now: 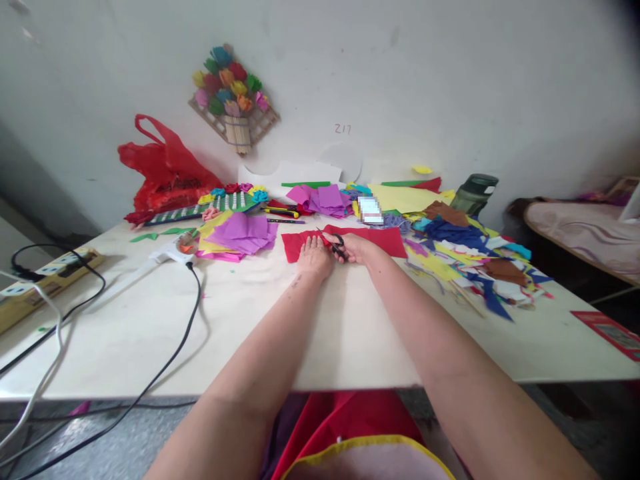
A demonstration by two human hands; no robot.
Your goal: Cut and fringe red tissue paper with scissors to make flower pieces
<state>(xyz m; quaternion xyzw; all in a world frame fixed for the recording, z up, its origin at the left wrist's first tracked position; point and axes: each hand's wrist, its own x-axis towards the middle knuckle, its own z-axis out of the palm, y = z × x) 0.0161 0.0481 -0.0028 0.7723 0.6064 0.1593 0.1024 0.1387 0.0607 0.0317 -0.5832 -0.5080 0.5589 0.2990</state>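
Observation:
A strip of red paper or thin cloth (390,241) lies across the table in front of me. My left hand (315,257) rests flat on its left part, fingers stretched out and pressing it down. In my right hand (354,249) is a pair of scissors with dark handles (339,243), the fingers wrapped round the grips. The scissors point up and left over the red strip, close to my left fingertips. Whether the blades are apart is too small to tell.
Purple and yellow sheets (243,235) and a white glue gun (173,250) with a black cord lie left. Coloured scraps (465,247) heap up right, below a dark green bottle (474,193). A phone (371,210), a yellow cutter (283,213) and a red bag (160,170) sit behind.

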